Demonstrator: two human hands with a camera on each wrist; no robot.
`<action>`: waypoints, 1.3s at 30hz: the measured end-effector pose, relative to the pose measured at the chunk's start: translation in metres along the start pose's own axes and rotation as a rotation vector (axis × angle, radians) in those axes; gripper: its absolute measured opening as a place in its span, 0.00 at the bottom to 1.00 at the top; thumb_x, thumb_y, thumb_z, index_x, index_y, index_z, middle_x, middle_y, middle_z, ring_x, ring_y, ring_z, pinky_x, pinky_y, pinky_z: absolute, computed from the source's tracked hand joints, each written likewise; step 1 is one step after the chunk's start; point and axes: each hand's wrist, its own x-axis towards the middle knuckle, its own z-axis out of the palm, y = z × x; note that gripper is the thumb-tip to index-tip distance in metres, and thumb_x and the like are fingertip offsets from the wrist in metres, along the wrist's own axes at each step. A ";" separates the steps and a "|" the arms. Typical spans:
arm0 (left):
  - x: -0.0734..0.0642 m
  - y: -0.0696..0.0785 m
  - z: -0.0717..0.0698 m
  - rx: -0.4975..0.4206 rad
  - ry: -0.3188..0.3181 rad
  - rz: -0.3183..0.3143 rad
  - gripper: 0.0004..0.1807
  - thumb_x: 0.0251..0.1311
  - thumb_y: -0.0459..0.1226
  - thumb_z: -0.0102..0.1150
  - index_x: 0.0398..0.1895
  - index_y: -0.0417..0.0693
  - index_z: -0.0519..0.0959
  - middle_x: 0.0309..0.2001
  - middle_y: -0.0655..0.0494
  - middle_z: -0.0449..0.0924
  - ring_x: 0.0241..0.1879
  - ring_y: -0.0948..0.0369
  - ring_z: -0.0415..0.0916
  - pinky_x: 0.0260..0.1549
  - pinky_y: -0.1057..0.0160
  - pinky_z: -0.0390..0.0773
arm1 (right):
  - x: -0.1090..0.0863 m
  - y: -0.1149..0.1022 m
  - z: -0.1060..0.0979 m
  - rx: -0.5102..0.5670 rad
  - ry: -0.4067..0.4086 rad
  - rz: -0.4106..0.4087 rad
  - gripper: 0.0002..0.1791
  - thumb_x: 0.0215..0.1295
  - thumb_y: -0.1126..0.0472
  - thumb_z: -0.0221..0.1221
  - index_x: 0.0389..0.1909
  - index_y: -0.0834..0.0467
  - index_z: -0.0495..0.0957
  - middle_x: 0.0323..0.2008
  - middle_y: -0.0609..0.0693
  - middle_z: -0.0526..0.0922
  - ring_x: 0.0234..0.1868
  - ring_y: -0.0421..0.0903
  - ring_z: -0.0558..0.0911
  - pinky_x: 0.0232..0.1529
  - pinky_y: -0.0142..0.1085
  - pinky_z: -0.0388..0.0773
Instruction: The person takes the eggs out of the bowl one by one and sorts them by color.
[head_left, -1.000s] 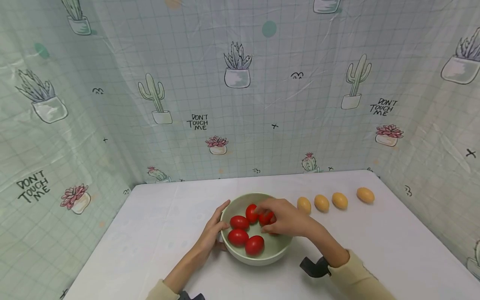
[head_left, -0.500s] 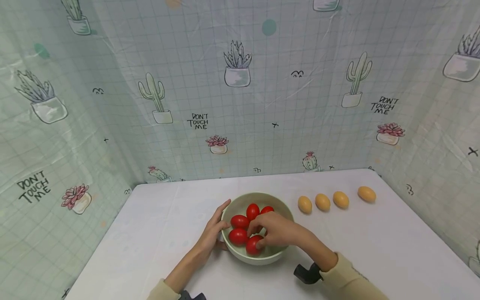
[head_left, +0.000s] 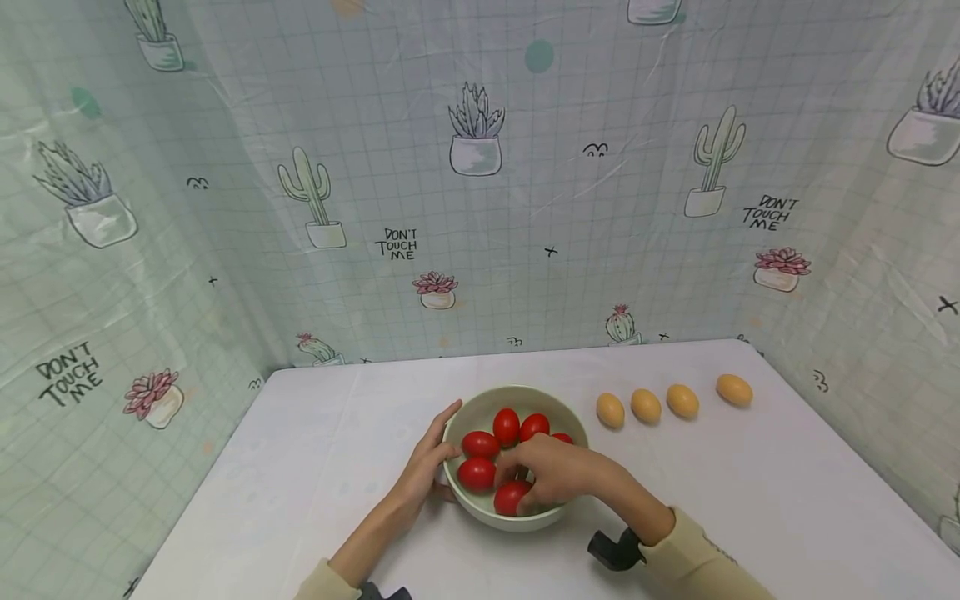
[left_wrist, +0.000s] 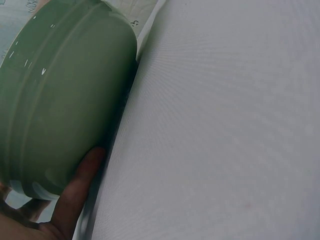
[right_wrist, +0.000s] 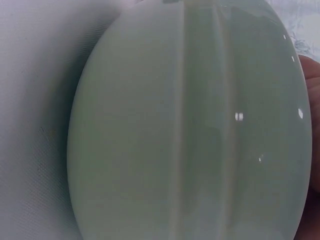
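A pale green bowl [head_left: 495, 522] stands on the white table, with several smooth red oval tomatoes inside. At its left side, my left hand [head_left: 423, 467] grips the bowl, thumb at the rim and fingers along the outside. The left wrist view shows a finger [left_wrist: 75, 195] against the bowl's lower wall. My right hand [head_left: 562, 468] reaches over the right rim and pinches the front red tomato [head_left: 508, 498] between thumb and fingers. Another tomato [head_left: 477, 473] lies just left of those fingertips. In the right wrist view the bowl's outer wall [right_wrist: 150, 125] hides most of the hand.
Several small yellow oval fruits, among them one [head_left: 611, 410] nearest the bowl, line the table right of it, the farthest one [head_left: 734, 390] set apart. Behind the white table [head_left: 315, 467] hangs a patterned curtain [head_left: 375, 167], which also encloses both sides.
My right hand has moved from the back right tomatoes to the front one, which has shifted slightly toward the front. The left hand and bowl stay in place.
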 end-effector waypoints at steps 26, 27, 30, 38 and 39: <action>-0.003 0.002 0.002 0.027 0.013 0.001 0.39 0.63 0.37 0.47 0.80 0.73 0.60 0.82 0.53 0.54 0.80 0.41 0.50 0.59 0.27 0.71 | -0.011 0.000 -0.019 -0.003 0.115 -0.039 0.21 0.55 0.56 0.76 0.52 0.49 0.86 0.47 0.38 0.87 0.44 0.34 0.81 0.46 0.32 0.83; -0.003 0.002 0.002 0.027 0.013 0.001 0.39 0.63 0.37 0.47 0.79 0.73 0.60 0.82 0.53 0.54 0.80 0.41 0.50 0.60 0.27 0.70 | -0.013 0.000 -0.020 -0.009 0.125 -0.038 0.21 0.56 0.56 0.75 0.52 0.50 0.86 0.47 0.38 0.87 0.44 0.34 0.81 0.47 0.32 0.82; -0.003 0.002 0.002 0.026 0.012 0.001 0.39 0.63 0.37 0.47 0.79 0.73 0.60 0.83 0.53 0.53 0.80 0.41 0.49 0.60 0.25 0.69 | -0.016 0.000 -0.024 -0.011 0.150 -0.026 0.21 0.57 0.55 0.74 0.52 0.50 0.86 0.48 0.39 0.87 0.46 0.36 0.82 0.48 0.33 0.82; -0.002 0.002 0.001 0.029 0.019 0.003 0.40 0.62 0.37 0.48 0.79 0.73 0.60 0.83 0.53 0.53 0.81 0.41 0.48 0.63 0.23 0.63 | -0.025 0.000 -0.036 0.030 0.224 0.026 0.20 0.61 0.53 0.71 0.54 0.50 0.83 0.45 0.43 0.87 0.46 0.42 0.83 0.47 0.37 0.84; -0.002 0.002 0.001 0.029 0.020 0.003 0.40 0.62 0.37 0.48 0.79 0.73 0.60 0.83 0.54 0.54 0.81 0.41 0.48 0.63 0.23 0.62 | -0.026 0.000 -0.037 0.044 0.230 0.033 0.20 0.61 0.53 0.71 0.54 0.51 0.83 0.45 0.44 0.87 0.46 0.42 0.83 0.46 0.38 0.85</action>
